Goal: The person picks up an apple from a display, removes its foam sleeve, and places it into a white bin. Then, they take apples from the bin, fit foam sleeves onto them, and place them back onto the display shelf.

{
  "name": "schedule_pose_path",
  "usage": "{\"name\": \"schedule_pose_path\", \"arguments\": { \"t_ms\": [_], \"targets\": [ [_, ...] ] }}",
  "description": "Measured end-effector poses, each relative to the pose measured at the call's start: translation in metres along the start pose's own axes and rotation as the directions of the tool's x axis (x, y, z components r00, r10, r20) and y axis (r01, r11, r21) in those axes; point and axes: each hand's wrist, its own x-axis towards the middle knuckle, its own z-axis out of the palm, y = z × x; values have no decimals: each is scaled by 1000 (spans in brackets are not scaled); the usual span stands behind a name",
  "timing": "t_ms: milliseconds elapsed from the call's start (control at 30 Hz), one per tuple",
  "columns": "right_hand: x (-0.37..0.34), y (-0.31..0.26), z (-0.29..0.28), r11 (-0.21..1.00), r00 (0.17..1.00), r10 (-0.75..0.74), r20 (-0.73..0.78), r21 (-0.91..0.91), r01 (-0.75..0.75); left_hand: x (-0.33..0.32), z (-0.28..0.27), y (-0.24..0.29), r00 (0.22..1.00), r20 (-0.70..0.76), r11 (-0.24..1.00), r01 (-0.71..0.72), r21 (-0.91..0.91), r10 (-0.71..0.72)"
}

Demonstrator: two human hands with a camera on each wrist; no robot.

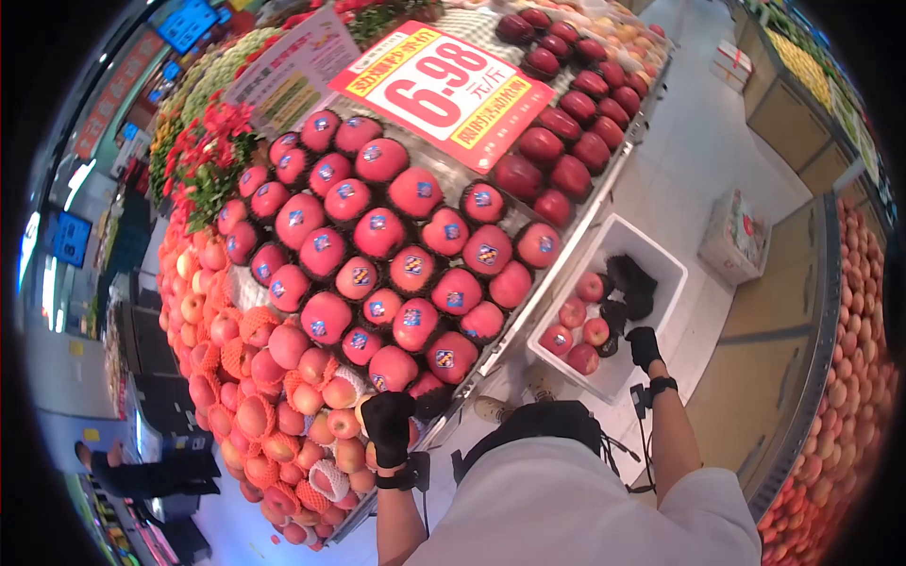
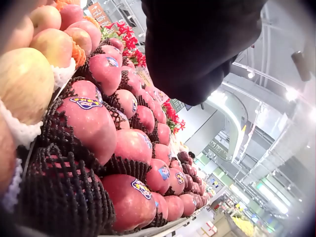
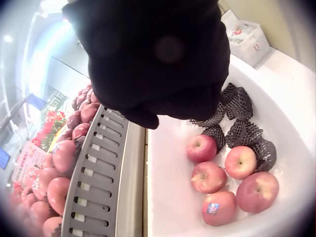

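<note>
My left hand [image 1: 389, 429], in a black glove, hovers by the front edge of the display, beside yellow-red apples [image 1: 343, 424] in foam nets. In the left wrist view the gloved left hand [image 2: 202, 49] is above red apples [image 2: 89, 123] in black nets, its fingers loosely bent and no fruit showing in them. My right hand [image 1: 644, 349], also black-gloved, hangs over a white foam box [image 1: 675, 274]. Several bare red apples [image 3: 219, 207] and loose black foam nets [image 3: 242, 133] lie in the box. No fruit shows in the right hand [image 3: 158, 69], whose fingers curl loosely.
Rows of stickered red apples [image 1: 412, 269] fill the sloping display, with darker red apples [image 1: 576, 141] at its far right. A price sign [image 1: 439, 90] and red flowers [image 1: 203, 170] stand among them. Another fruit stand [image 1: 849, 311] is at right, and a person [image 1: 142, 472] is at left.
</note>
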Motion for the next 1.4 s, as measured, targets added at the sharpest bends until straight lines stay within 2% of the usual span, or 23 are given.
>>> {"name": "schedule_pose_path", "arguments": {
  "t_ms": [33,100,167,200,267,300,333,400,500,533,600,667,700,733,767,800,900,967,1000,1067,1167,1333,1400],
  "targets": [
    [-6,8,16,999,993,-5,-120,47,10,-1,4,-6,998,57,1000,7,8,-7],
    [-8,15,38,895,965,262,-15,379,-237,-7,9,-23,987,156,999,18,34,-23],
    [-5,19,48,605,863,468,191,642,-470,-5,18,-19,919,204,894,382,-234,-338],
    [-6,17,52,627,859,506,79,651,-428,-4,22,-15,841,252,767,541,-346,-479],
    [-5,-4,6,164,730,559,393,810,-563,-1,32,-4,792,258,682,608,-407,-553],
    [-5,-13,-12,-88,657,519,547,799,-595,-1,36,3,764,261,635,639,-435,-590],
    [-3,-12,-9,-13,683,508,525,798,-603,1,41,11,754,260,636,652,-413,-603],
    [4,-6,17,341,805,474,356,769,-541,4,51,27,735,255,639,675,-369,-628],
    [18,-8,23,443,862,441,252,774,-452,-1,60,32,784,218,759,619,-202,-581],
    [24,-9,33,512,917,395,63,813,-276,-2,62,34,796,226,778,601,-183,-562],
    [32,-7,45,456,909,411,-63,878,-145,-1,64,41,814,243,809,569,-150,-527],
    [49,-18,30,194,845,527,93,955,-226,2,67,53,880,265,913,407,2,-393],
    [61,-2,57,482,895,446,-19,848,-222,6,66,62,902,284,946,315,78,-324],
    [79,24,110,724,939,330,-101,665,-183,14,65,76,790,264,793,596,-121,-553],
    [92,41,139,899,971,191,-145,423,-113,15,69,86,854,240,878,478,-16,-461],
    [95,36,108,904,979,203,-1,385,-187,14,75,95,905,230,934,346,92,-358],
    [112,37,88,974,969,161,186,131,-187,4,78,88,902,140,911,394,122,-409],
    [120,43,82,977,952,180,249,66,-202,2,79,93,918,155,916,326,234,-366],
    [123,46,81,967,951,225,213,70,-244,2,80,94,914,163,912,326,249,-372],
    [127,53,78,941,941,314,131,88,-326,3,73,87,857,186,877,468,114,-481],
    [135,60,78,893,898,441,-2,104,-438,-1,66,78,871,245,900,379,214,-425],
    [142,69,82,849,843,528,-104,104,-519,2,70,86,864,204,870,392,300,-460],
    [143,71,80,842,832,539,-132,110,-529,1,72,85,863,193,871,413,265,-468]
  ]
}}
